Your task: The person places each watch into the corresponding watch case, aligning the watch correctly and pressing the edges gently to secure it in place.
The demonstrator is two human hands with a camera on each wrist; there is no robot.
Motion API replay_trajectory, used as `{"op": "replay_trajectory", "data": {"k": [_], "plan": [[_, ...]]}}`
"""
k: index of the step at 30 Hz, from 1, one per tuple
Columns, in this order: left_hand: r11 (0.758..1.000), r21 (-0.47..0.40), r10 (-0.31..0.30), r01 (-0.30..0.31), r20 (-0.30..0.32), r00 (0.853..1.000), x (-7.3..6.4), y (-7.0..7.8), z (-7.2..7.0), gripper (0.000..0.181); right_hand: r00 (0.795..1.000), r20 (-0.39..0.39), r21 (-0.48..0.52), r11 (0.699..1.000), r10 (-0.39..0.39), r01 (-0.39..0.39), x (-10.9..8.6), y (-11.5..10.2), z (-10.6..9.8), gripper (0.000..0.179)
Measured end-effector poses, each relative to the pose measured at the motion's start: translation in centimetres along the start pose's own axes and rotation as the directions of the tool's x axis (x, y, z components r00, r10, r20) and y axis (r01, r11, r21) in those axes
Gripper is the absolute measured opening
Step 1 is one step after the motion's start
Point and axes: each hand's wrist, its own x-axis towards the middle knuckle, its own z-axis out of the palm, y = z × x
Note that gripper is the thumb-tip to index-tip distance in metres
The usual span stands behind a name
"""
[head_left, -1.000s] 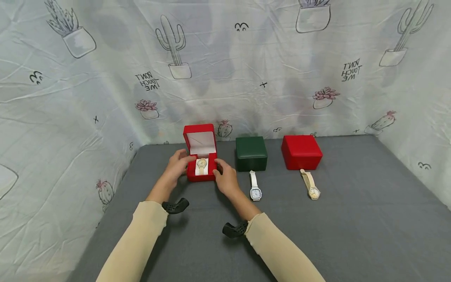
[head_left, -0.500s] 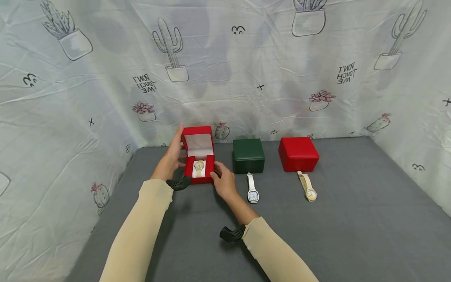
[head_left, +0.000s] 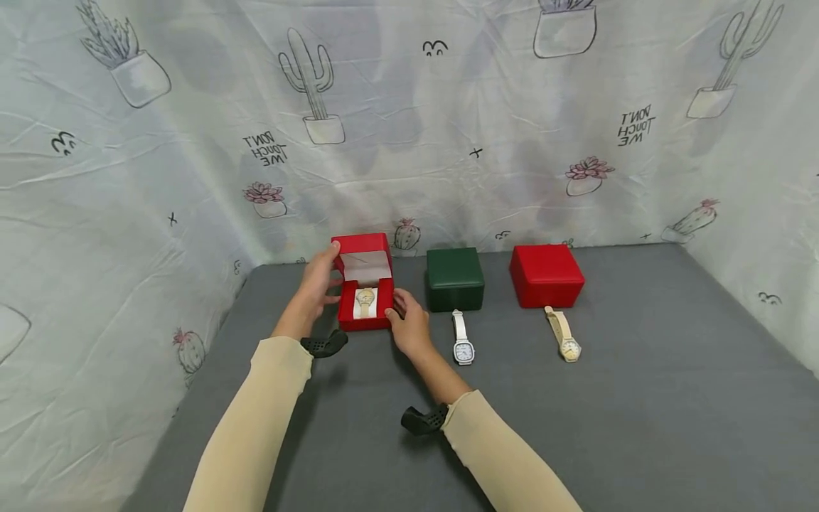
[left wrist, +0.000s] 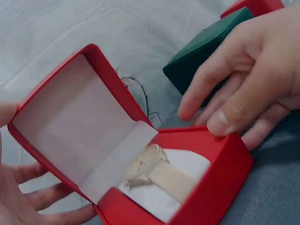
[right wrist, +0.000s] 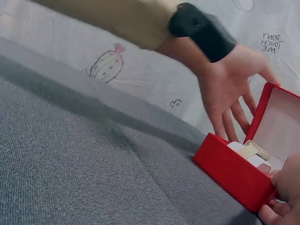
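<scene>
An open red watch box (head_left: 347,313) stands at the back left of the table, its white-lined lid (left wrist: 61,108) tilted up. Inside, a cream-strapped watch (left wrist: 171,180) lies round a white cushion. My left hand (head_left: 313,284) is at the box's left side. Its thumb touches the lid's upper edge, while its other fingers are straight and spread by the hinge side, partly hidden behind the lid in the left wrist view. At the right front corner my right hand (head_left: 411,328) grips the box's base, thumb on the rim and fingers along the side.
To the right stand a closed green box (head_left: 456,279) and a closed red box (head_left: 548,277). A white watch (head_left: 463,343) lies before the green one, a beige watch (head_left: 564,338) before the red one. A patterned cloth (head_left: 480,107) hangs behind the grey table (head_left: 608,427).
My left hand has moved from the box's left front edge up to the lid, which now leans further forward. The right hand stays at the right corner.
</scene>
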Motion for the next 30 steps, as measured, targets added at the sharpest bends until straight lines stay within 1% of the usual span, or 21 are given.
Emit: {"op": "replay_trajectory", "data": {"k": [2,7,11,15,18,21,25,27,30], "plan": [[1.000,0.003,0.013,-0.013,0.011,1.000,-0.2,-0.3,0.0,0.081,1.000,0.006,0.000,1.000,0.007,-0.007,0.0,0.0,-0.2,0.046],[0.999,0.018,0.036,-0.037,0.055,0.998,-0.4,-1.1,0.0,0.077,0.999,0.021,-0.038,0.999,0.035,-0.035,0.2,-0.1,-0.6,0.049],[0.998,-0.001,0.068,-0.068,0.092,0.993,-0.6,-1.5,-0.2,0.071,0.996,0.024,-0.033,0.996,0.087,-0.086,0.5,-0.4,-0.9,0.049],[0.995,-0.021,0.102,-0.100,0.101,0.990,-0.9,-2.0,-0.3,0.066,0.991,0.058,-0.005,0.992,0.124,-0.124,0.7,-0.9,-1.1,0.053],[0.992,-0.046,0.125,-0.121,0.096,0.987,-1.2,-2.5,-0.5,0.059,0.987,0.083,0.015,0.990,0.138,-0.140,0.7,-1.1,-1.2,0.055],[0.987,-0.049,0.157,-0.154,0.068,0.985,-1.6,-2.9,-0.5,0.046,0.983,0.106,0.044,0.987,0.148,-0.153,0.7,-1.1,-1.3,0.055],[0.980,-0.030,0.198,-0.197,0.022,0.980,-2.0,-3.3,-0.3,0.030,0.984,0.141,0.072,0.990,0.107,-0.118,0.6,-1.1,-1.5,0.047],[0.978,-0.035,0.206,-0.206,0.013,0.978,-2.1,-3.4,-0.3,0.029,0.985,0.152,0.067,0.994,0.080,-0.091,0.6,-1.1,-1.6,0.051],[0.977,-0.050,0.206,-0.205,0.010,0.979,-2.3,-3.6,-0.2,0.036,0.987,0.140,0.033,0.996,0.073,-0.079,0.6,-1.1,-1.7,0.062]]}}
